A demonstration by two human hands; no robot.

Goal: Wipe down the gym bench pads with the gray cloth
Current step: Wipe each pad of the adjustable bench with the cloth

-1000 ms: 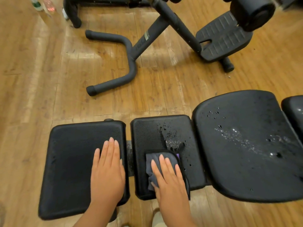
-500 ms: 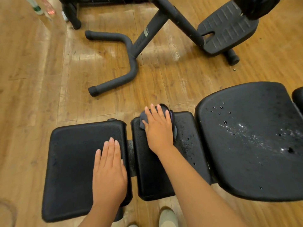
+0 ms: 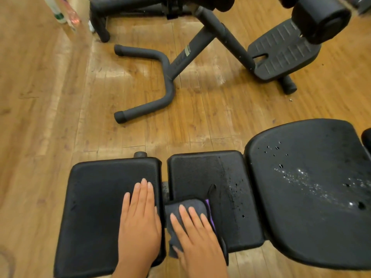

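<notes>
Seen from above, three black bench pads sit in a row over a wooden floor (image 3: pixel 50 121). The left hand (image 3: pixel 140 223) lies flat, fingers straight and together, on the left pad (image 3: pixel 96 207) near its right edge. The right hand (image 3: pixel 196 231), fingers straight and slightly spread, presses the gray cloth (image 3: pixel 180 211) onto the near left corner of the middle pad (image 3: pixel 200 173); the cloth spills over the gap between the two pads. Half a second ago this hand and cloth were at the middle pad's far edge. Droplets speckle the middle pad's right strip and the large right pad (image 3: pixel 311 197). Bare floor lies left of the pads. A black exercise frame (image 3: pixel 168 81) stands farther off, bottles (image 3: pixel 60 11) at the far left.
</notes>
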